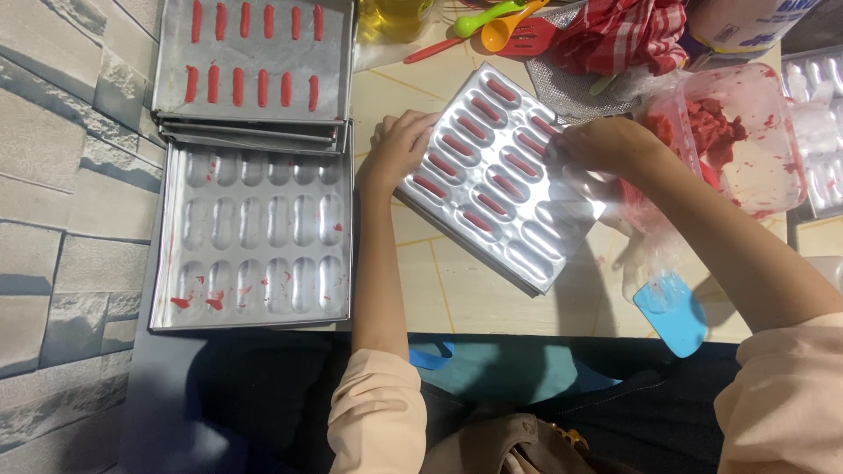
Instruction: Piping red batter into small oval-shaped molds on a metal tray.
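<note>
Red dough [492, 167] fills most cups of the tilted mould tray [562, 228]; left hand [399, 149] grips its edge, right hand [597, 145] pinches a piping bag [645, 250]; a few cups near the table's front edge are empty.

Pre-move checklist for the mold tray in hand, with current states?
1. Left hand grips the mold tray at its upper-left edge: ok.
2. Right hand rests on the tray's upper-right edge, seemingly holding a clear piping bag: ok; the exact grip is blurred, cannot tell.
3. Tray tilted and rotated on the table, not lying flat: not ok for steady filling.
4. Tray cavities: upper rows hold red strips, the lower-right ones look empty: filling not complete.
5. Red dough tub sits right beside the right forearm: ok for reach.
6. Blue scraper overhangs the table's near edge: not ok, may fall.
</note>
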